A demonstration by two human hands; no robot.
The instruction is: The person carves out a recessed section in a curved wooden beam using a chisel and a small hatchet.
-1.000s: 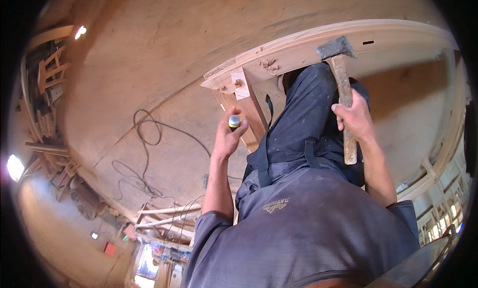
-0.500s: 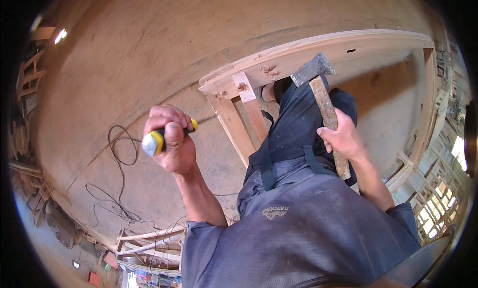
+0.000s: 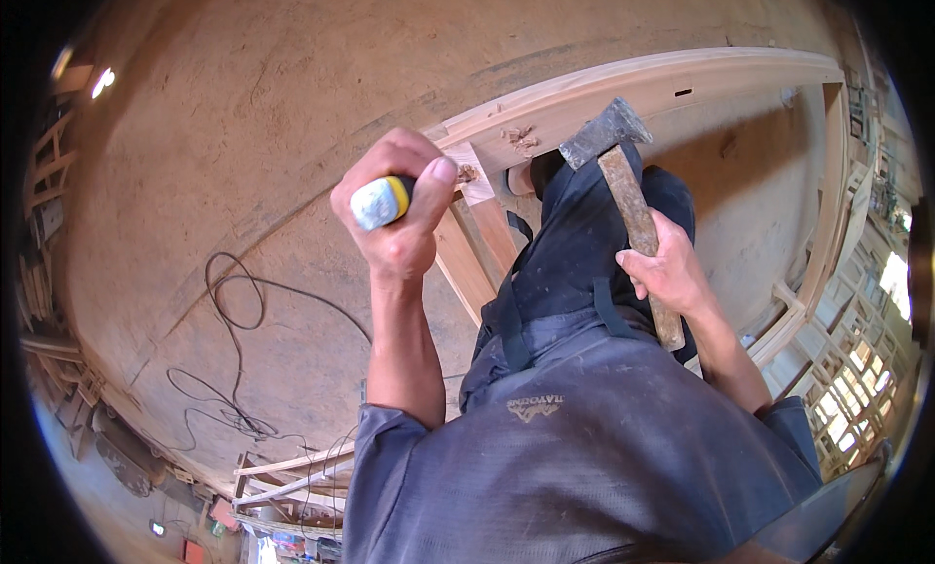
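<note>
While the left hand (image 3: 407, 241) is wrapped around a yellow-banded tool handle (image 3: 378, 204), the right hand (image 3: 670, 269), well apart from it, clasps a wood-handled hammer (image 3: 628, 194), and a wooden frame (image 3: 581, 108) with curled shavings (image 3: 522, 135) on it stretches beyond both hands.

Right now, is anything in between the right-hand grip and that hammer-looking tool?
Nothing that I can see: the bare right-hand grip is closed directly around the hammer-looking tool, on its wooden handle, away from its metal head.
</note>
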